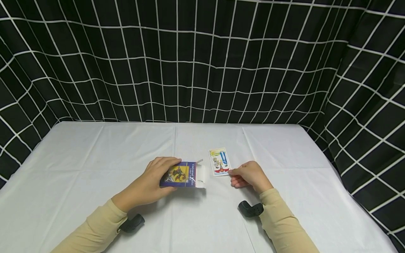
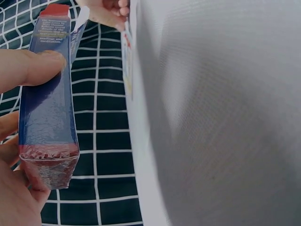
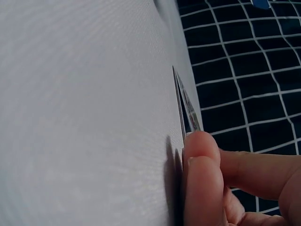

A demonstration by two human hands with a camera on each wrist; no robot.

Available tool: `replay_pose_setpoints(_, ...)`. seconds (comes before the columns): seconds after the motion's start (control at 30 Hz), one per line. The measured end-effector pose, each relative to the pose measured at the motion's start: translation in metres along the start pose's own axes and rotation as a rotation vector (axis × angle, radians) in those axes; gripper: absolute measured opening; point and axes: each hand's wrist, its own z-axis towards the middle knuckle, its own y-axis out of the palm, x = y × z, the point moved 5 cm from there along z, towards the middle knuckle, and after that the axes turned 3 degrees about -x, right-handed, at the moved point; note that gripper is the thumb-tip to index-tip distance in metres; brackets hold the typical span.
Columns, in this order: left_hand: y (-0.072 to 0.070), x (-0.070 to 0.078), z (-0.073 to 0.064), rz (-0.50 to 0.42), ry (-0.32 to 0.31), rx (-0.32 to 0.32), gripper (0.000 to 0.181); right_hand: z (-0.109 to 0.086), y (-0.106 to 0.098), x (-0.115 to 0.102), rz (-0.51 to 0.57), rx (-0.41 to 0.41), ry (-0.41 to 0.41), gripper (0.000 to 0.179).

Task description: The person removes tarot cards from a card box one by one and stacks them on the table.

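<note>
Box (image 1: pixel 181 174): one, above table (image 1: pixel 95 154), long axis sideways, open end rightward
Card (image 1: pixel 219 162): one visible, right of box, long axis away
Left hand (image 1: pixel 150 184): gripping box
Right hand (image 1: pixel 250 175): pinching card's corner

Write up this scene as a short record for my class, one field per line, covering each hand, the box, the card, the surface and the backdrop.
Surface: white-covered table
Backdrop: black curtain with white grid lines
Left hand: grips the tarot box
Right hand: pinches the illustrated card near its lower right corner
Box state: held off the table, open end facing the right hand
Card state: picture side up; whether others lie beneath is unclear
</note>
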Motion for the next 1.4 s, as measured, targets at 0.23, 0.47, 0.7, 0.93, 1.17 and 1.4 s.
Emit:
replay_pose_setpoints(0.23,0.0,0.0,0.0,0.0,0.003,0.004,0.074,0.0,0.002,0.0,-0.064,-0.003,0.011,0.013)
replay_pose_setpoints(0.47,0.0,0.0,0.0,0.001,0.01,0.007,0.074,0.001,0.003,0.0,-0.108,0.013,0.028,0.013)
replay_pose_setpoints(0.7,0.0,0.0,0.0,0.0,0.016,0.01,0.074,0.001,0.004,-0.001,-0.122,0.021,0.023,0.014)
replay_pose_setpoints(0.93,0.001,0.0,0.0,0.0,0.009,0.011,0.075,0.001,0.005,-0.001,-0.139,0.036,0.021,0.017)
replay_pose_setpoints(1.17,0.001,0.001,0.0,-0.001,0.008,0.008,0.075,0.0,0.002,-0.001,-0.088,0.005,0.018,0.014)
replay_pose_setpoints(1.4,0.001,0.0,0.0,-0.001,0.005,0.009,0.075,-0.007,-0.002,-0.017,0.054,0.046,-0.072,0.025)
